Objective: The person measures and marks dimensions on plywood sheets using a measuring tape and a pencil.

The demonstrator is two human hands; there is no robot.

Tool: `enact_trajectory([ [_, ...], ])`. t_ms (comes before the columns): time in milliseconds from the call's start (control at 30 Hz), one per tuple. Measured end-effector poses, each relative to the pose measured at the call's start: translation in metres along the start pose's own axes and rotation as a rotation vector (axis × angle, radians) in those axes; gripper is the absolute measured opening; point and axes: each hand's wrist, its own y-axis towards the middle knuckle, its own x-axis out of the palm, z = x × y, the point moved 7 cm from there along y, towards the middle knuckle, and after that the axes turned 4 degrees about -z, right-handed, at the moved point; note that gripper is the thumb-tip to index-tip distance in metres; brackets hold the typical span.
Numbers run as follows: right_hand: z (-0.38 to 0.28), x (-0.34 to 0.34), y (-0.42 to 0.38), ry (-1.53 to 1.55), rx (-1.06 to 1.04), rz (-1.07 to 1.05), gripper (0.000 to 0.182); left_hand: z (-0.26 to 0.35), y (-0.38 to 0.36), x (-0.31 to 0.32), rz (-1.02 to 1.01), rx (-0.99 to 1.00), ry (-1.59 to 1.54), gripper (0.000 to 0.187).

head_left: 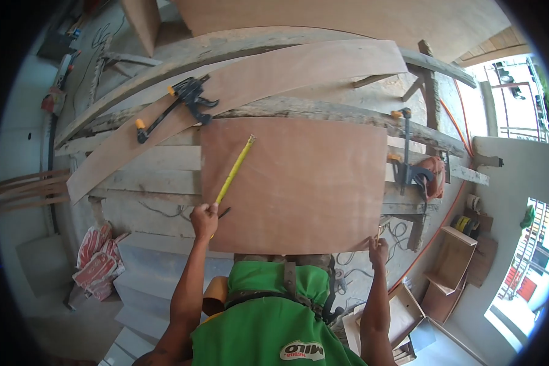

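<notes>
A rectangular plywood panel (299,183) lies flat on the wooden workbench in front of me. My left hand (204,221) is closed at the panel's left edge around a tape measure, whose yellow blade (233,174) stretches out over the panel's upper left. The tape's case is mostly hidden in the fist. At the near right corner of the panel, my right hand (378,250) is closed on a thin pencil (379,232) pointing upward. Its fingers are by the panel's edge.
A long plywood strip (311,67) lies across the far beams, with a bar clamp (192,100) on it. Another clamp (407,174) and an orange-brown power tool (433,177) sit right of the panel. Wooden drawers (451,259), cables and a striped sack (97,262) are on the floor.
</notes>
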Motion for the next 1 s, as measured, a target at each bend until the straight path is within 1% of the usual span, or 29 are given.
enact_trajectory([
  [67, -0.007, -0.007, 0.005, 0.061, -0.035, -0.066, 0.037, 0.028, -0.013, 0.005, 0.016, -0.049, -0.061, 0.038],
  [100, -0.012, -0.016, 0.005, 0.104, -0.083, -0.018, 0.033, 0.039, -0.02, 0.021, -0.01, -0.063, -0.127, 0.036],
  [133, -0.009, -0.021, 0.011, 0.106, -0.08, -0.023, 0.033, 0.052, -0.029, 0.037, -0.01, -0.065, -0.121, 0.036],
  [167, -0.009, -0.029, 0.02, 0.119, -0.135, 0.008, 0.031, 0.078, -0.042, 0.054, -0.037, -0.035, -0.155, 0.036],
  [200, -0.011, -0.038, 0.027, 0.133, -0.187, 0.033, 0.029, 0.103, -0.057, 0.073, -0.065, -0.009, -0.185, 0.035],
  [267, -0.016, -0.053, 0.044, 0.161, -0.209, 0.032, 0.027, 0.143, -0.081, 0.13, -0.121, -0.012, -0.351, 0.035],
  [333, -0.026, -0.069, 0.053, 0.27, -0.261, -0.008, 0.03, 0.201, -0.104, 0.184, -0.176, -0.077, -0.5, 0.037],
  [400, -0.028, -0.083, 0.064, 0.266, -0.28, -0.039, 0.028, 0.244, -0.118, 0.245, -0.211, -0.049, -0.531, 0.036],
  [467, -0.031, -0.091, 0.076, 0.297, -0.303, -0.121, 0.026, 0.287, -0.125, 0.285, -0.227, -0.059, -0.42, 0.032],
  [533, -0.04, -0.102, 0.088, 0.267, -0.324, -0.159, 0.025, 0.323, -0.123, 0.312, -0.162, -0.013, -0.362, 0.031],
  [600, -0.048, -0.109, 0.099, 0.336, -0.406, -0.162, 0.026, 0.352, -0.117, 0.321, -0.169, -0.046, -0.333, 0.03],
  [667, -0.056, -0.116, 0.111, 0.321, -0.403, -0.21, 0.026, 0.367, -0.113, 0.324, -0.181, -0.085, -0.306, 0.03],
  [700, -0.061, -0.12, 0.117, 0.284, -0.425, -0.223, 0.027, 0.368, -0.112, 0.328, -0.214, -0.143, -0.307, 0.029],
  [733, -0.065, -0.122, 0.121, 0.244, -0.447, -0.235, 0.027, 0.368, -0.112, 0.331, -0.248, -0.202, -0.308, 0.03],
  [800, -0.07, -0.126, 0.133, 0.228, -0.448, -0.26, 0.029, 0.367, -0.109, 0.331, -0.251, -0.244, -0.304, 0.029],
  [867, -0.077, -0.132, 0.141, 0.189, -0.51, -0.245, 0.03, 0.361, -0.112, 0.332, -0.27, -0.278, -0.256, 0.03],
  [900, -0.083, -0.135, 0.143, 0.244, -0.519, -0.232, 0.032, 0.359, -0.113, 0.333, -0.268, -0.268, -0.249, 0.029],
  [933, -0.085, -0.134, 0.147, 0.214, -0.525, -0.254, 0.032, 0.354, -0.118, 0.335, -0.271, -0.3, -0.268, 0.029],
  [1000, -0.098, -0.139, 0.158, 0.159, -0.648, -0.198, 0.031, 0.356, -0.118, 0.333, -0.18, -0.208, -0.253, 0.027],
])
